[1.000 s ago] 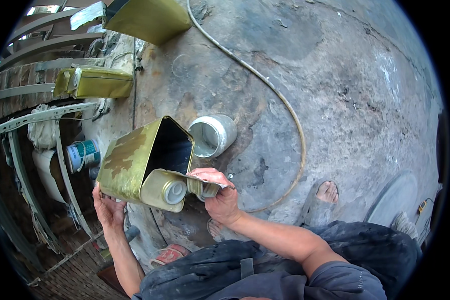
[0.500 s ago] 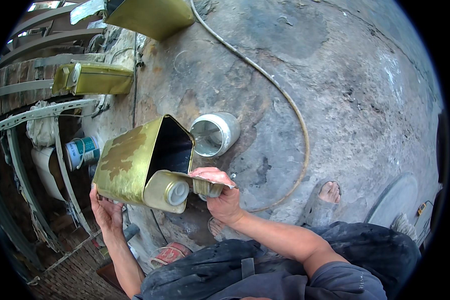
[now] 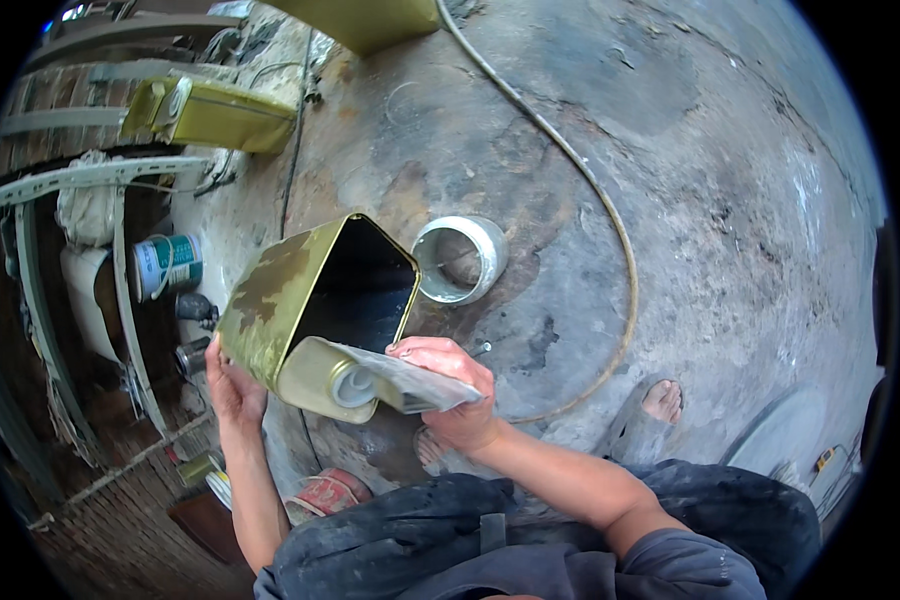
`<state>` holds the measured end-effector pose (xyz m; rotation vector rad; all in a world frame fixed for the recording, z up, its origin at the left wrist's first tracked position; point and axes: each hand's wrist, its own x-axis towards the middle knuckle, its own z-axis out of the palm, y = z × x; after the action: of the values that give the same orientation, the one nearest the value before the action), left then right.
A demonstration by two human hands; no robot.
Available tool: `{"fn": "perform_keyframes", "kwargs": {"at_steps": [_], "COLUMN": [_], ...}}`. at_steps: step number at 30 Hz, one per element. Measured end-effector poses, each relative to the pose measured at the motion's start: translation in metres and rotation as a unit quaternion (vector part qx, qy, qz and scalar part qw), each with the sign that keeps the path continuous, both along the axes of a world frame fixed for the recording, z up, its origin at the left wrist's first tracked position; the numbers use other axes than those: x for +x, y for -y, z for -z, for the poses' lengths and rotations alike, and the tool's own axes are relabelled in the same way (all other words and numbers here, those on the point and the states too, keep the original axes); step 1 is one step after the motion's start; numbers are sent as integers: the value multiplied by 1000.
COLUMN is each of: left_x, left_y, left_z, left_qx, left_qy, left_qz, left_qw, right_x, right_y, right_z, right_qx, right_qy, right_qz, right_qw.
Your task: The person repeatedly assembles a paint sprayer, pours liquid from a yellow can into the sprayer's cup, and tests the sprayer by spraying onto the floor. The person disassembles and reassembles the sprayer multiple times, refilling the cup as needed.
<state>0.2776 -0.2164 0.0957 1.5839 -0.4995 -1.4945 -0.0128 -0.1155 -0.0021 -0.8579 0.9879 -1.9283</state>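
A large gold rectangular tin [image 3: 270, 290] with brown stains is held tilted, its cut-open end toward the right and its inside dark. My left hand [image 3: 235, 385] supports the tin's bottom end, fingers partly hidden behind it. My right hand [image 3: 460, 390] is closed on the bent-back metal lid flap [image 3: 415, 385], thumb on top. A white plastic cap [image 3: 353, 384] sits on the spout of the lid. Just beyond the tin's mouth, a whitish pail [image 3: 492, 262] stands on the floor, its bottom partly seen inside.
A pale hose [image 3: 595, 185] curves across the stained concrete floor [image 3: 720, 260]. More gold tins [image 3: 235, 115] stand at the far left. A metal rack [image 3: 120, 215] with a teal-and-white paint can [image 3: 168, 265] lines the left side. A red bucket [image 3: 332, 492] is by my legs.
The view has shifted, so the floor things appear farther right and up. My right hand has turned the lid flap, and more of its flat pale face shows. Both hands keep their hold.
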Motion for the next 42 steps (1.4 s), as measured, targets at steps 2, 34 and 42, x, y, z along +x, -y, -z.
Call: {"fn": "perform_keyframes", "kwargs": {"at_steps": [2,34,42], "left_x": [24,58,-55], "left_y": [-5,-120,-167], "left_z": [28,149,91], "left_qx": [0,-19,-149], "left_qy": [-67,269,183], "left_qz": [33,100,-82], "left_qw": [997,958,968], "right_x": [-4,143,-101], "right_y": [6,89,108], "right_z": [-11,-88,-38], "right_qx": [-13,-158,-120], "right_qy": [-54,-469,-593], "right_qz": [-13,-128,-361], "right_qw": [998,860,710]}}
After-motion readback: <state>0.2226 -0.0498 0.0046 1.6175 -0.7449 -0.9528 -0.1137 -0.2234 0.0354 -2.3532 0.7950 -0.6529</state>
